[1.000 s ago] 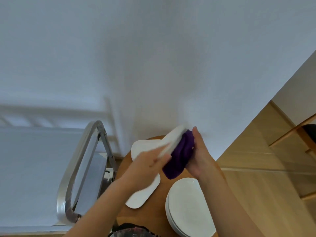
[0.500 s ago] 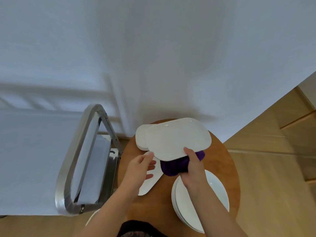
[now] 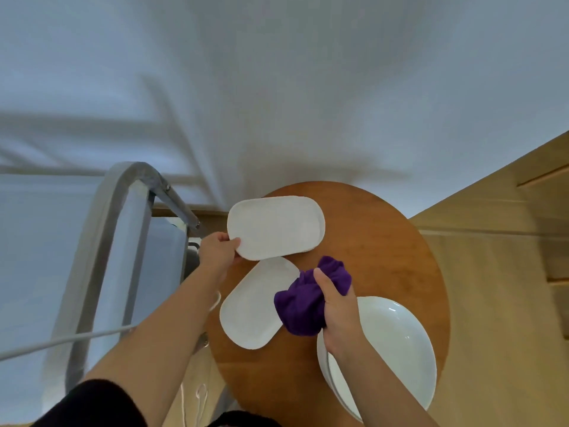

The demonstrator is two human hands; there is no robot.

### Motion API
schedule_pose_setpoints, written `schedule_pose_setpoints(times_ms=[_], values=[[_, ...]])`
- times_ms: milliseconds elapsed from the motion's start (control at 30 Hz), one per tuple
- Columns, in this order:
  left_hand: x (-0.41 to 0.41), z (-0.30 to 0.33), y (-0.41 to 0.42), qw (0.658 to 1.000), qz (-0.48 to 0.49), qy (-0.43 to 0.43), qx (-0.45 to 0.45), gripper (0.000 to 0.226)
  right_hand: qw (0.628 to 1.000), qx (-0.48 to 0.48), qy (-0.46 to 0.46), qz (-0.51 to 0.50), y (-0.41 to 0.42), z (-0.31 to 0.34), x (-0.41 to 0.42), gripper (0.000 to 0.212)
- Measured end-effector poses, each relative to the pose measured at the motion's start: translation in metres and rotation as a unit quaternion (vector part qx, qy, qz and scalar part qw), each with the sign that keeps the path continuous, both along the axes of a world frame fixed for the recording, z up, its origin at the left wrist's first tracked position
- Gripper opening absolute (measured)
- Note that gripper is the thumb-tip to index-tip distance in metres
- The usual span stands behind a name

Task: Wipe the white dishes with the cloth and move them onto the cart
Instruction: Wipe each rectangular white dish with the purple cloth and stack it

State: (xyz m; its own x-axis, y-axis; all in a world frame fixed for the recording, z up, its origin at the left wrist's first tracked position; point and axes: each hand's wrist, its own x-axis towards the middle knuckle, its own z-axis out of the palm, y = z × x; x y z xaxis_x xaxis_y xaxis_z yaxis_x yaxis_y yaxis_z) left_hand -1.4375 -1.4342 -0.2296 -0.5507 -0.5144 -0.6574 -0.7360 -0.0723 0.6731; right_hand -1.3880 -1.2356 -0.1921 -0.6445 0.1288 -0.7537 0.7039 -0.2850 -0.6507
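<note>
Steel cart handle [image 3: 123, 217] beside table [image 3: 385, 241]

The cart [image 3: 101, 260] runs off the left edge, and only its grey handle frame and a pale blurred surface show, so its shelves and anything on them cannot be made out. The right hand [image 3: 337, 315] and its forearm cover the near left part of the stacked round plates [image 3: 397, 343], so their number cannot be told. Under the upper oblong dish [image 3: 275, 228], held at its left end by the left hand [image 3: 217, 252], a second rim peeks out at the right, mostly hidden.
</note>
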Motion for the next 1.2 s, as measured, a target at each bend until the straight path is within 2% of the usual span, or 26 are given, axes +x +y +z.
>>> schedule_pose_setpoints(times_ms=[200,267,367,500,600,667,733,800,867,1000,1100,1200], values=[[-0.018,-0.042,-0.015,0.999,-0.022,-0.027,-0.007,0.024,0.998,0.062,0.016,0.029,0.000,-0.020,-0.029,0.045],[-0.022,-0.048,-0.015,0.997,-0.049,-0.026,-0.058,0.027,0.995,0.085,0.025,0.040,0.000,-0.025,-0.035,0.041],[-0.027,-0.055,-0.011,0.969,-0.167,-0.027,-0.180,0.027,0.992,0.106,0.031,0.055,0.000,-0.032,-0.037,0.037],[-0.032,-0.059,-0.004,0.955,-0.213,-0.012,-0.209,0.028,0.987,0.134,0.032,0.078,0.000,-0.037,-0.035,0.034],[-0.020,-0.063,-0.003,0.971,-0.156,-0.025,-0.177,0.034,0.985,0.146,0.035,0.089,0.001,-0.038,-0.035,0.037],[0.005,-0.072,-0.006,0.981,-0.118,-0.073,-0.136,0.036,0.983,0.152,0.036,0.097,0.002,-0.038,-0.036,0.039],[0.040,-0.083,-0.007,0.972,-0.135,-0.168,-0.090,0.037,0.981,0.159,0.038,0.106,0.003,-0.038,-0.036,0.039],[0.073,-0.089,-0.003,0.956,-0.143,-0.248,-0.056,0.048,0.979,0.165,0.035,0.113,0.003,-0.038,-0.035,0.040],[0.097,-0.093,0.003,0.948,-0.149,-0.275,-0.061,0.047,0.978,0.168,0.034,0.120,0.004,-0.038,-0.034,0.042],[0.114,-0.098,0.005,0.949,-0.182,-0.243,-0.085,0.020,0.976,0.175,0.036,0.127,0.008,-0.037,-0.029,0.043],[0.115,-0.095,0.007,0.962,-0.172,-0.200,-0.063,0.023,0.974,0.181,0.038,0.130,0.011,-0.035,-0.025,0.041],[0.116,-0.085,0.013,0.981,-0.122,-0.150,0.006,0.027,0.973,0.182,0.040,0.134,0.012,-0.030,-0.020,0.041]])
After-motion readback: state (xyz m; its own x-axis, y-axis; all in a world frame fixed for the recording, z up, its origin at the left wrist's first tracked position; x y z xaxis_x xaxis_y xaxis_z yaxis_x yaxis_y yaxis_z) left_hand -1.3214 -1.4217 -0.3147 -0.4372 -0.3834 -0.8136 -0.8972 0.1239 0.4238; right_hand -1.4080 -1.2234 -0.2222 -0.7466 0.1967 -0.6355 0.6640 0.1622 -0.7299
